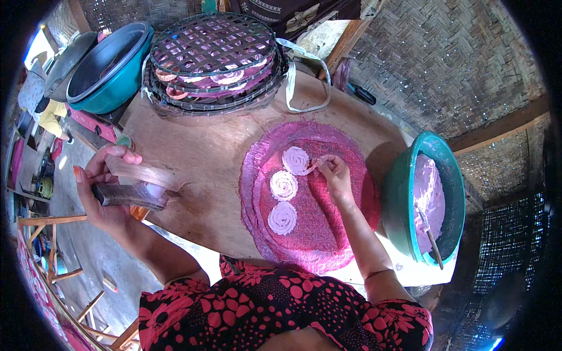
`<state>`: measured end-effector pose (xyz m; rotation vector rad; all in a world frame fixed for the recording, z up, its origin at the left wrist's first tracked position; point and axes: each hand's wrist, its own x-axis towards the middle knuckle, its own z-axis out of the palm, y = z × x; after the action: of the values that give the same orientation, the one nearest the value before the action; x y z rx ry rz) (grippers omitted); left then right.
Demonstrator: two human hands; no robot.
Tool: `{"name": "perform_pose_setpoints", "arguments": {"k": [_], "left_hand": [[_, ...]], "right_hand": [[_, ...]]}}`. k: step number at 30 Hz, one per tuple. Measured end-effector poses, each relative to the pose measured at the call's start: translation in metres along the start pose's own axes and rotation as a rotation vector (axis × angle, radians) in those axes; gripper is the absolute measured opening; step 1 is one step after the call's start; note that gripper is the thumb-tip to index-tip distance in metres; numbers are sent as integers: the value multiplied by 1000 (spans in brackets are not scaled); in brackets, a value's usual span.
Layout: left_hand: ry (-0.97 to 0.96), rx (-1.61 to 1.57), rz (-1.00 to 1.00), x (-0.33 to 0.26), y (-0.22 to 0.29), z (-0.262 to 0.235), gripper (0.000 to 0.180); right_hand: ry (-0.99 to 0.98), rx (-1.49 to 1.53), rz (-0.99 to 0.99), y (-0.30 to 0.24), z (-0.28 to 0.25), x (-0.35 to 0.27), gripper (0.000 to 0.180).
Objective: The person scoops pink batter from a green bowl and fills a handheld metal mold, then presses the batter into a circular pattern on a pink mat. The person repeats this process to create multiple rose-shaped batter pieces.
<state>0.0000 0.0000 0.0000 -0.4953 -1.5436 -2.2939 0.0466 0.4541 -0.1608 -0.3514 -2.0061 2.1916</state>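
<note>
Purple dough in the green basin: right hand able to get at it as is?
Likely yes. The right hand, at the top spiral's edge, has nothing visible standing between it and the green basin, which is open above. The stick crossing the near rim leaves most purple dough uncovered.

Person at a table [199,210] preparing dough coils. The left hand [89,193], raised over the table's left side, grips a two-part wooden tool [140,172] with a pale lump [154,190] between its parts. The right hand [335,178] pinches the strand end of the farthest coil [295,160]; a middle coil [284,185] and a nearest coil [282,217] complete the row on a round pink cloth [331,234]. Right: green basin [396,196] of lilac dough [430,178], a stick [433,243] inside leaning over its rim. Rear: stacked openwork trays [212,109] bearing similar coils; farther left, a teal tub [108,96].
</note>
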Motion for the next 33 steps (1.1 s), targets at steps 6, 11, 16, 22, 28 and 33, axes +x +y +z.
{"name": "perform_pose_setpoints", "arguments": {"k": [6,11,16,22,28,33], "left_hand": [[-11,-5,16,0,1,1,72],[-27,9,21,1,0,1,72],[11,12,7,0,0,-2,71],[13,0,4,1,-2,-3,71],[0,2,5,2,-3,-5,70],[9,37,12,2,-2,-5,70]], "right_hand": [[3,-457,-171,14,-15,30,9],[-108,-809,-489,7,-20,56,6],[-247,-805,-462,-1,-23,68,10],[-313,-959,-533,-7,-19,73,11],[-336,-1074,-525,-18,-14,67,11],[-364,-1096,-584,-34,-5,65,18]]}}
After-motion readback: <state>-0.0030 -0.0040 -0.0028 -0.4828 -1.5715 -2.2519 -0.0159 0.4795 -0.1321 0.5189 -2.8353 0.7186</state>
